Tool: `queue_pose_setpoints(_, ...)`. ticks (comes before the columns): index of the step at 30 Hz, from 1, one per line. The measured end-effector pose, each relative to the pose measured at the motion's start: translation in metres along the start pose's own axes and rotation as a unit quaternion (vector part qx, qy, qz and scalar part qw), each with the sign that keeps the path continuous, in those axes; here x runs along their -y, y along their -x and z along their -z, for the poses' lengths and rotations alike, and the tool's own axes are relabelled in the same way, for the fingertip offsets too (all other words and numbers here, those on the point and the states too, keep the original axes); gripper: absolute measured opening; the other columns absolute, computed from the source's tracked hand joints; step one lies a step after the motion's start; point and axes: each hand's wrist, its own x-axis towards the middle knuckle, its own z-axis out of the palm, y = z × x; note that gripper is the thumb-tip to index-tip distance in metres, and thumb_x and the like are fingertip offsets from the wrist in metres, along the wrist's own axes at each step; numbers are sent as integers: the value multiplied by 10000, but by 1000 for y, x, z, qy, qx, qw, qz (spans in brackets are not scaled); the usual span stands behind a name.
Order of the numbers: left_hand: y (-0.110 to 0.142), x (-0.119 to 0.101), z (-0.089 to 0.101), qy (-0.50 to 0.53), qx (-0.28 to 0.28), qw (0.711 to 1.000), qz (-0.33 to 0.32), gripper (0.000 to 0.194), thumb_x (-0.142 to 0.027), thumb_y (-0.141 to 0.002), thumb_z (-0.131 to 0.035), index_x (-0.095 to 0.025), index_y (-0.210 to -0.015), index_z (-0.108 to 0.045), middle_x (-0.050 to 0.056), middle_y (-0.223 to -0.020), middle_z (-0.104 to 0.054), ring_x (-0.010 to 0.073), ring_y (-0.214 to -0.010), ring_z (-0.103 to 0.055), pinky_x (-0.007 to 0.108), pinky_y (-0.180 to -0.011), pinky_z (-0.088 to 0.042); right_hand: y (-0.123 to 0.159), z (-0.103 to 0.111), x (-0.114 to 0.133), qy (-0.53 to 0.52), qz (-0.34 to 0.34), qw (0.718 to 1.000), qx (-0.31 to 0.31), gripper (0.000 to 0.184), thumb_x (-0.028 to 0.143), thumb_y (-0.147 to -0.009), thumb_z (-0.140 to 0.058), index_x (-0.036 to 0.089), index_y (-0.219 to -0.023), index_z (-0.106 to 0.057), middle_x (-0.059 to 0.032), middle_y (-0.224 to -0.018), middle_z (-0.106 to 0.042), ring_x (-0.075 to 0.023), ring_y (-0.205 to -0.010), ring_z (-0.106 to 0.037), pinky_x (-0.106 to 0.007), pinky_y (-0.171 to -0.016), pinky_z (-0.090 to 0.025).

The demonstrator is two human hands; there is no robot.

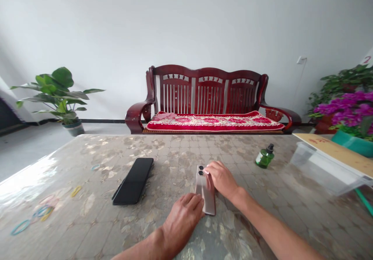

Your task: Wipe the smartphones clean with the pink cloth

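A pinkish-silver smartphone [206,190] lies back side up on the table, its two round camera lenses at the far end. My left hand [185,217] is closed at its lower left edge, fingers curled over the side. At the upper right corner, beside the lenses, my right hand [220,176] has its fingers pressed together. A small pale bit shows under those fingertips, too small to name. To the left lies a larger black phone or small tablet [134,182], dark screen up, its near end slightly raised on something hidden.
Rubber bands [40,213] lie scattered at left on the patterned tabletop [96,229]. At right stand a green bottle with a black cap [265,157] and a clear plastic bin [317,170] under a tan board [335,149]. A wooden bench [208,83] is beyond.
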Motion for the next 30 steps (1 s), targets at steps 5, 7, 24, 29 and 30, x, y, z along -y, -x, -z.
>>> queue_pose_setpoints(5, -3, -1, 4, -11, 2, 1000, 27, 90, -237, -902, -701, -189, -947, -640, 27, -960, -668, 211, -886, -637, 329, -817, -546, 9, 1, 6, -6, 16, 1000, 9, 90, 200, -960, -572, 198, -971, -661, -39, -975, -657, -175, -904, -603, -326, -814, -524)
queue_pose_setpoints(7, -7, -4, 9, -18, 16, 998, 56, 108, -273, -905, -697, -187, -872, -642, 22, -880, -662, 214, -838, -641, 334, -781, -547, 18, 2, 11, -13, 41, 999, 18, 145, 114, -939, -563, 210, -925, -670, -32, -913, -661, -182, -905, -582, -307, -821, -508)
queue_pose_setpoints(24, -42, -48, 20, -101, 88, 968, 211, 539, -373, -797, -748, -44, -1203, -611, 196, -961, -634, 331, -839, -642, 392, -673, -539, 18, -11, 3, -278, -93, 951, -100, 300, 104, -859, -500, 255, -923, -752, -23, -917, -722, -175, -866, -665, -313, -823, -538)
queue_pose_setpoints(29, -35, -47, 11, -134, 48, 973, 180, 611, -325, -819, -703, -26, -1326, -540, 253, -1042, -633, 365, -871, -650, 411, -644, -560, 22, -8, -1, -296, -120, 938, -137, 269, 110, -866, -524, 242, -924, -750, -30, -931, -727, -180, -883, -676, -323, -835, -549)
queue_pose_setpoints(30, -33, -44, 10, -132, 43, 975, 173, 604, -301, -825, -687, -17, -1334, -531, 270, -1074, -629, 368, -881, -654, 410, -640, -567, 23, -6, -1, -291, -118, 939, -143, 263, 110, -876, -525, 242, -922, -748, -30, -927, -726, -178, -879, -676, -320, -831, -551)
